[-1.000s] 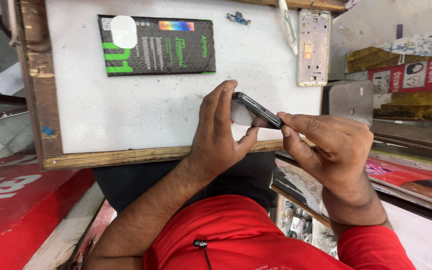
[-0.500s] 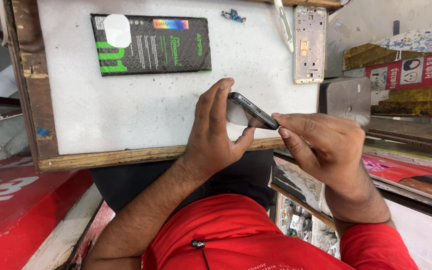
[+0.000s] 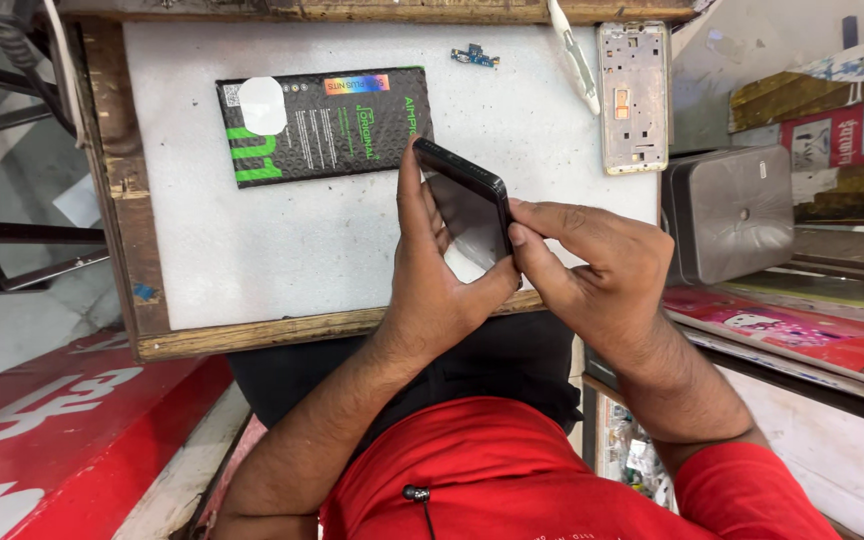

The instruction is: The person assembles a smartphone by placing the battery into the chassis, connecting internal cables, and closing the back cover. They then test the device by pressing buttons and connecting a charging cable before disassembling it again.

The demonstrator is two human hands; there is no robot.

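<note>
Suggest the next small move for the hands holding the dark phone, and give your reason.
Probably slide the right hand thumb further along the phone edge: the left hand holds it tilted above the white board, and the right thumb tip already presses at its edge.

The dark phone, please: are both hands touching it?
Touching. The head view shows the left hand cradling the dark phone, and the right hand has fingertips pressed on its edge.

A flat black-and-green package (image 3: 324, 124) lies on the white worktop (image 3: 302, 250); red signboard (image 3: 62, 440) below-left.
</note>
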